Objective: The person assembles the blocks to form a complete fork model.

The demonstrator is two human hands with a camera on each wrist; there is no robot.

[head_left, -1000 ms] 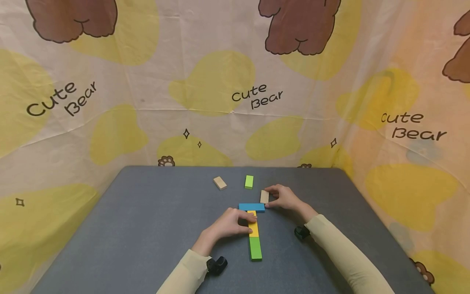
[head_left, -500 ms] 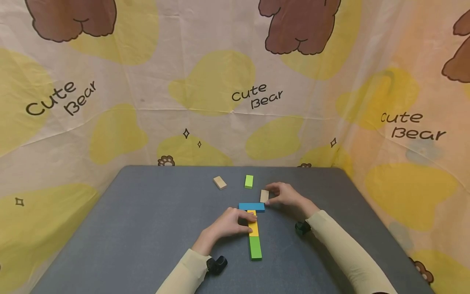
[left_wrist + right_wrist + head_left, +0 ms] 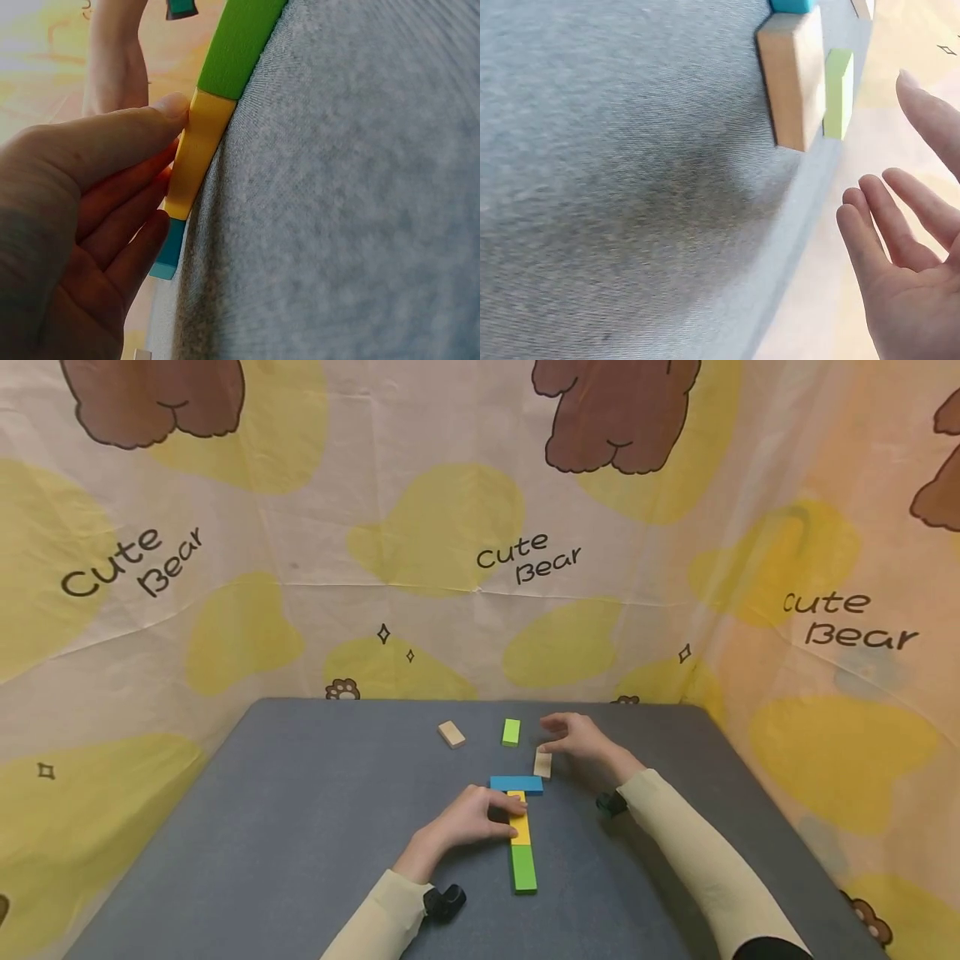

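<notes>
My left hand [image 3: 471, 814] rests on the yellow block [image 3: 521, 833], its thumb and fingers touching the block without wrapping round it. A green block [image 3: 523, 870] lies end to end with the yellow one on the near side. Across the far end runs a blue block [image 3: 516, 785], making a T shape. Raised over the table, my right hand [image 3: 585, 743] has its fingers spread apart with nothing between them. Just under its fingertips in the head view is a plain wooden block [image 3: 542, 765], which stands apart from the hand in the right wrist view.
Farther back on the grey table [image 3: 330, 827] lie a small light green block [image 3: 511, 732] and another wooden block [image 3: 452, 734], set at an angle. A patterned cloth [image 3: 420, 527] hangs behind the table.
My right hand has come off the wooden block, lifting and moving away toward the back. The blocks stay where they were, and my left hand keeps its place on the yellow block.
</notes>
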